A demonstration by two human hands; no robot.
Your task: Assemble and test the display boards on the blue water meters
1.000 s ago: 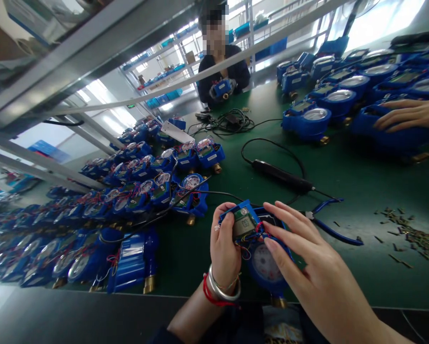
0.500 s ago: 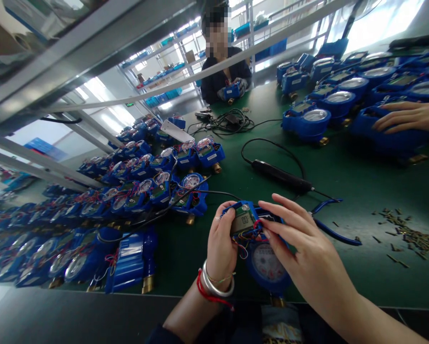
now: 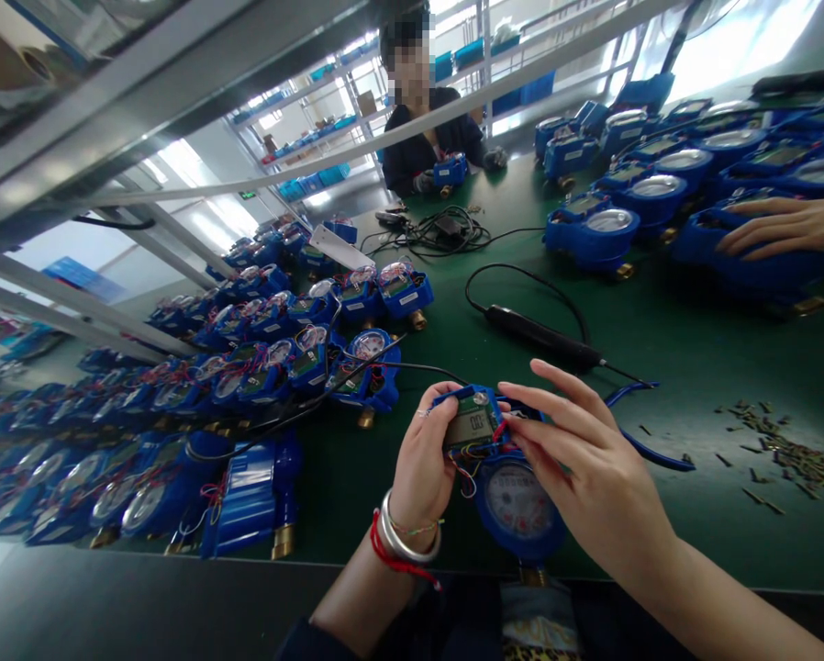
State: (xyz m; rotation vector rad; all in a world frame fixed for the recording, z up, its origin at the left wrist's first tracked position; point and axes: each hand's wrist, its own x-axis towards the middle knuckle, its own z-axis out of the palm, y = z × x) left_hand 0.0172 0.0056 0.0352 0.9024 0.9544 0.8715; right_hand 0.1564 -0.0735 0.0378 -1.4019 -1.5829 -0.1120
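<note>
My left hand is closed around the blue-framed display module of a water meter, thumb on its front. Its small screen reads zeros beside a green circuit board. My right hand is at the module's right edge, thumb and a fingertip pinched at red wires, with the upper fingers stretched out. Thin coloured wires hang below the module. Under both hands lies the blue water meter, its round dial facing up and its brass fitting toward me. My right fingers partly hide the housing behind the module.
Rows of blue meters fill the left side. A black electric screwdriver with a cord lies ahead. Loose screws are scattered at right. Another person's hand rests on a meter; a person sits opposite. A metal bar crosses overhead.
My hands and the module have barely shifted; the module's screen faces me slightly more squarely. Across the table, the person's one gloved hand has moved away from their meter to the right.
</note>
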